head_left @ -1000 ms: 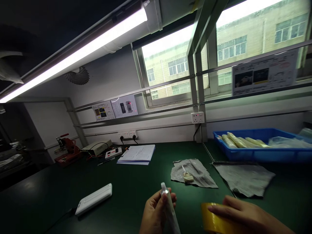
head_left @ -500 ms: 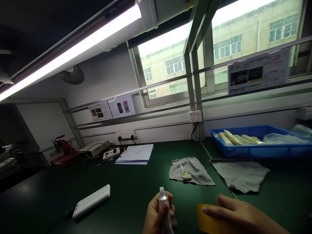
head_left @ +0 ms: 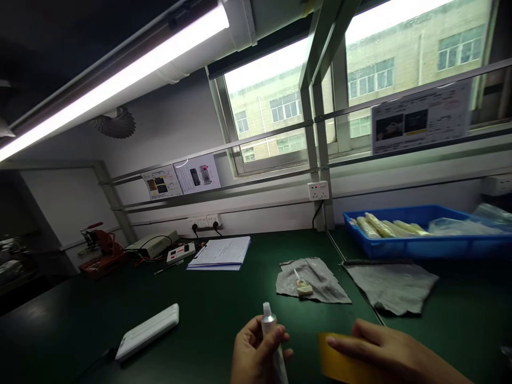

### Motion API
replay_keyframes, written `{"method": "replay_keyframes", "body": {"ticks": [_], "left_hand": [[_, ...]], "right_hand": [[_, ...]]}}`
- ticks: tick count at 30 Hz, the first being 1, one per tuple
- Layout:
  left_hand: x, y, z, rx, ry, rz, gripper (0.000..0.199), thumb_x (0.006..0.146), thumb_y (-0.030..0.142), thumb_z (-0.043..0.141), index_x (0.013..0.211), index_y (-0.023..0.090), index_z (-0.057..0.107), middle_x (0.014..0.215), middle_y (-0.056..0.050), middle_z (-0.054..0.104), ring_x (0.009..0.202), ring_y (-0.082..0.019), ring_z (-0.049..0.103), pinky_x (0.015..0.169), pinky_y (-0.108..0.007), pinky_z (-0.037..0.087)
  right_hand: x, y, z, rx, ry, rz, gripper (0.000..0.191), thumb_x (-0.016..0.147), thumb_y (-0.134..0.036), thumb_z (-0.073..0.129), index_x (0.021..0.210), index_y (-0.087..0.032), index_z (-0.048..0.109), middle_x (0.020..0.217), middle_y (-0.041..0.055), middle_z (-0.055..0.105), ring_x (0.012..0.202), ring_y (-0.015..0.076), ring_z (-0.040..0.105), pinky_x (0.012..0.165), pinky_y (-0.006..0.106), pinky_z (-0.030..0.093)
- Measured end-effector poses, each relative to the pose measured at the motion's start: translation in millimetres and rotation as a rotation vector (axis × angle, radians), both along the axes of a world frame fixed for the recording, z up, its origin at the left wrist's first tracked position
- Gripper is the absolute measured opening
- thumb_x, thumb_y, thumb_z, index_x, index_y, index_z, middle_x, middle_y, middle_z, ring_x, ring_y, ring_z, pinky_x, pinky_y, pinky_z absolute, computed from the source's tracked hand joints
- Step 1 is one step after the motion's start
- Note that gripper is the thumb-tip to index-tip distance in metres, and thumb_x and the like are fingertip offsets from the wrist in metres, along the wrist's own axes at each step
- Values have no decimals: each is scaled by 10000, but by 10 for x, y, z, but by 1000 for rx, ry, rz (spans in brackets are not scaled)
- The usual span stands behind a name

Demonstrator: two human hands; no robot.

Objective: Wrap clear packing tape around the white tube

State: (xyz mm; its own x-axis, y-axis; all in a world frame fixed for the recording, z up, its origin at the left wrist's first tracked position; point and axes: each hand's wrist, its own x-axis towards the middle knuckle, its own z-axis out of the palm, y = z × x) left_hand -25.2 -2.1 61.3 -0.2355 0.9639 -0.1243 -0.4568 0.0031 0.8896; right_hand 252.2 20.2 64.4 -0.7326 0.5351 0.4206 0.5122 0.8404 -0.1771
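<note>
Near the bottom centre, my left hand [head_left: 254,349] is wrapped round a silvery white tube [head_left: 269,322], its pale capped tip pointing up. To the right, my right hand [head_left: 380,346] grips a flat yellow-orange piece [head_left: 330,357] between thumb and fingers; its lower part leaves the picture. Beyond the hands a grey cloth [head_left: 330,282] lies on the green table, with a small cream-coloured object [head_left: 304,288] with a white pointed tip on it.
A second grey cloth [head_left: 394,288] lies at the right, before a blue tray [head_left: 440,248] of pale wrapped packs. At the left are a white power-bank-like box [head_left: 150,330] with a cable, papers [head_left: 222,253], a white device [head_left: 181,253] and a red tool [head_left: 104,250].
The view has shifted slightly. The fingers of my left hand have moved a little on the tube, and my right hand still holds the yellow-orange piece.
</note>
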Motion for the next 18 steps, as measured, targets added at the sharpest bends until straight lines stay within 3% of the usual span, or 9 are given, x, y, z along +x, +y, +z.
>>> {"method": "replay_keyframes", "body": {"ticks": [6, 10, 13, 18], "left_hand": [[-26, 15, -45, 15, 74, -80, 682, 532, 624, 987, 932, 100, 813, 850, -166, 814, 799, -269, 747, 734, -401, 636], [-36, 10, -75, 36, 37, -160, 730, 613, 690, 914, 1043, 110, 806, 972, -200, 826, 828, -298, 769, 744, -400, 609], [-35, 7, -98, 50, 21, -186, 728, 661, 713, 872, 1081, 124, 794, 959, -162, 810, 808, -269, 736, 695, -368, 579], [-15, 11, -125, 32, -135, -229, 706, 643, 678, 906, 1063, 123, 792, 835, -70, 715, 699, -170, 595, 618, -314, 512]], "right_hand": [[30, 4, 2, -51, 29, -6, 778, 862, -263, 729, 1583, -366, 454, 920, 48, 707, 718, 203, 737, 608, 271, 583], [41, 34, -84, -110, 41, -42, 823, 874, -273, 747, 1606, -408, 397, 993, 51, 725, 797, 217, 751, 666, 284, 595], [47, 50, -169, -136, 44, -70, 864, 880, -252, 733, 1626, -431, 334, 1068, 52, 719, 863, 225, 744, 724, 310, 600], [21, 36, -229, -105, 21, -82, 882, 861, -219, 734, 1621, -432, 339, 1041, 38, 708, 815, 213, 721, 691, 303, 581]]}}
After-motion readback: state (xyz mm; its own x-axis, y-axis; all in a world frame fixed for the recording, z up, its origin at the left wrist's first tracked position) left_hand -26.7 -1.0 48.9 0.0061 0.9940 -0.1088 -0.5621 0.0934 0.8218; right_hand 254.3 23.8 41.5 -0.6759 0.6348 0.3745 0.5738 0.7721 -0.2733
